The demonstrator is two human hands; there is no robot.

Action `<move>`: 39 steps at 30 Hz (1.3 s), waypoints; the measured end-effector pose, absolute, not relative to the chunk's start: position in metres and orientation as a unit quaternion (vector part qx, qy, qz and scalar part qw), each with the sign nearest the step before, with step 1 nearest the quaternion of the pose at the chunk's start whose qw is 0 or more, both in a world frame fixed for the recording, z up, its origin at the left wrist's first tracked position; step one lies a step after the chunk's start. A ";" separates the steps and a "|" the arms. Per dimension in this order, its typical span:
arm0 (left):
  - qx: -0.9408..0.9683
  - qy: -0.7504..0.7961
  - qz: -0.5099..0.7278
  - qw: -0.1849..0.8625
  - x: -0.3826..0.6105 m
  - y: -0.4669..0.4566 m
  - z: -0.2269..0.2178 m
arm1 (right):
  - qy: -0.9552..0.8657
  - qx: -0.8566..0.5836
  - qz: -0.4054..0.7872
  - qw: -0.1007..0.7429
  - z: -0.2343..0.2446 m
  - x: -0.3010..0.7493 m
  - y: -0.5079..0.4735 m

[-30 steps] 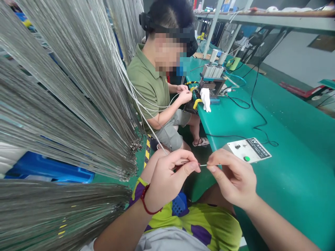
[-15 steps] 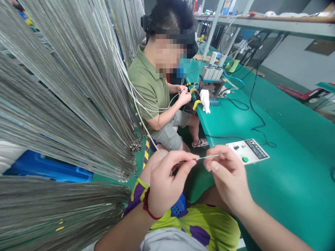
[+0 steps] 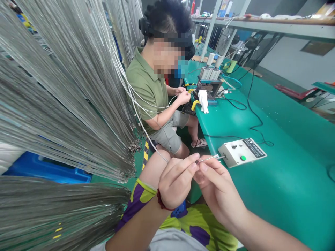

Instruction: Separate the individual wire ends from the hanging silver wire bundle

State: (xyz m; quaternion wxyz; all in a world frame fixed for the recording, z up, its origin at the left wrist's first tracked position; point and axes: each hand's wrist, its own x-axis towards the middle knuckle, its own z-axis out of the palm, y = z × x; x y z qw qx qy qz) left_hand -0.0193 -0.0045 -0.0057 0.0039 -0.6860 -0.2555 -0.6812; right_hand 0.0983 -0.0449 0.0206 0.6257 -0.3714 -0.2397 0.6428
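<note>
My left hand (image 3: 176,183), with a dark red band at the wrist, is closed in a pinch on a thin grey cable (image 3: 161,154). The cable runs back over my knee toward the hanging bundle. Thin wire ends (image 3: 210,158) stick out past my left fingertips and point right. Against them my right hand (image 3: 221,190) has its thumb and fingers closed, almost touching the left fingertips. Just beyond my right hand a white control box (image 3: 242,152) with a green button lies on the green table (image 3: 285,188).
Hanging bundles of grey cables (image 3: 86,87) fill the left side. A co-worker in a green shirt (image 3: 146,83) sits ahead, handling similar cables beside a bench press (image 3: 209,82) with a white glove (image 3: 203,101) near it. Black cords (image 3: 256,115) cross the table. A blue bin (image 3: 47,169) stands at left.
My right hand has moved left and its fingers have closed at the wire ends, beside my left fingertips. My left hand has shifted slightly right and turned. More of the control box shows.
</note>
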 end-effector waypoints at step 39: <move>-0.653 -0.283 -0.701 -0.037 -0.008 -0.010 0.007 | -0.434 -0.406 0.504 0.627 0.024 0.120 -0.029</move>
